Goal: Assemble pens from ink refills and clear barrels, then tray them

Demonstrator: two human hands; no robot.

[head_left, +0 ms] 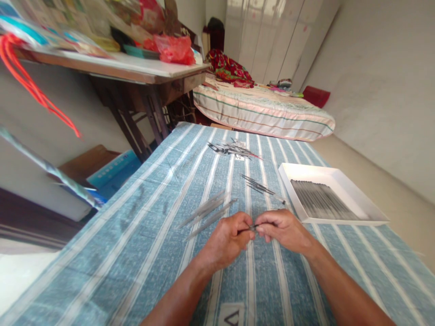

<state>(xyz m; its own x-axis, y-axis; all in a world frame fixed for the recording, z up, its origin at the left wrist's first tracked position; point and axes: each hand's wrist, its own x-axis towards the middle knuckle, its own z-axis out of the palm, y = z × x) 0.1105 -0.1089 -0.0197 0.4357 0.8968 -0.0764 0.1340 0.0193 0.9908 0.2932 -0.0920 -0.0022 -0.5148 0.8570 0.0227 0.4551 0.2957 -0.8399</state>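
My left hand (228,239) and my right hand (284,227) meet low over the cloth, fingertips almost touching. Both are closed in a pinch on a thin dark pen part (253,227), mostly covered by the fingers. Left of my left hand lie several clear, greyish pen barrels (212,216), side by side and slanting. Just beyond my hands are several slim black refills (258,185). A loose pile of small black and clear pen parts (233,149), some with red, lies farther back.
On the right, a shallow white box (369,199) holds a row of dark pens (319,199). Blue striped cloth (142,253) covers the table. A cluttered desk (163,72) stands at left, with red cord (41,93) hanging down. A bed (258,106) is behind.
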